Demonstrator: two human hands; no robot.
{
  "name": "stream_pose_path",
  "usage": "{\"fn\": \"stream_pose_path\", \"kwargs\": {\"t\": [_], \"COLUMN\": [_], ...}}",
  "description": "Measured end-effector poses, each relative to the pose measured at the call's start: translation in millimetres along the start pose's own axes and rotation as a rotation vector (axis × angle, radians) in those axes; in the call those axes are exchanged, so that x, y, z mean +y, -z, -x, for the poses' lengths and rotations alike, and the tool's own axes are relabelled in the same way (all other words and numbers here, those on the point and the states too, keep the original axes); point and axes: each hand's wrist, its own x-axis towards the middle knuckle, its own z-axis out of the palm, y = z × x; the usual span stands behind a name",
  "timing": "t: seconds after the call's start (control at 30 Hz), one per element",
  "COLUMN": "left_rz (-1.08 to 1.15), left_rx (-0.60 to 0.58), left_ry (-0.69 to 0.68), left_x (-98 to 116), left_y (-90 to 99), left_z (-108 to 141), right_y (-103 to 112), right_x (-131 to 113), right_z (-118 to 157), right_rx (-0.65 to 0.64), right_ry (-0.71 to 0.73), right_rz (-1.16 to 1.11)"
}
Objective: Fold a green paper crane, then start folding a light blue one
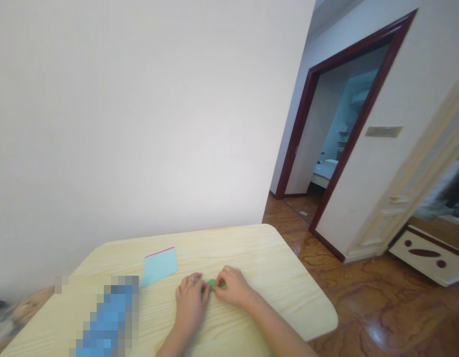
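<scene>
Between my two hands is a small green piece (212,283), perhaps folded paper; its exact kind is too small to make out. My left hand (191,295) rests on the table at its left side, thumb and fingers closed on its edge. From the right, my right hand (232,286) pinches the other side with thumb and forefinger. Fingers cover much of the piece. Left of my hands, a light blue sheet of paper (160,266) with a pink line along its far edge lies flat on the table.
The pale wood table (229,243) has rounded corners and stands against a white wall (140,124). A pixelated blue area (106,317) covers the table's left front. To the right are a brown floor (363,307), a dark red doorframe (348,153) and a low cabinet (423,253).
</scene>
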Motion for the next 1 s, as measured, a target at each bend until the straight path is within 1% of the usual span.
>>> {"fn": "stream_pose_path", "kwargs": {"t": [0.27, 0.43, 0.67, 0.83, 1.0], "left_rz": [0.000, 0.002, -0.016, -0.010, -0.015], "left_rx": [-0.028, -0.063, -0.108, -0.150, -0.163], "left_ry": [0.043, 0.070, 0.106, 0.099, 0.104], "left_x": [1, -1, -5, -4, -4], "left_y": [1.0, 4.1, 7.0, 11.5, 12.6], "left_z": [-1, -3, -11, -16, -16], "right_y": [-4, -2, 1, 5, 11], "right_x": [0, -1, 1, 5, 9], "right_z": [-5, -9, -22, -34, -44], "right_rx": [-0.019, -0.038, -0.150, -0.238, -0.326], "right_ry": [-0.085, -0.153, -0.246, -0.245, -0.190], "right_rz": [-0.007, -0.025, -0.024, -0.011, 0.006]}}
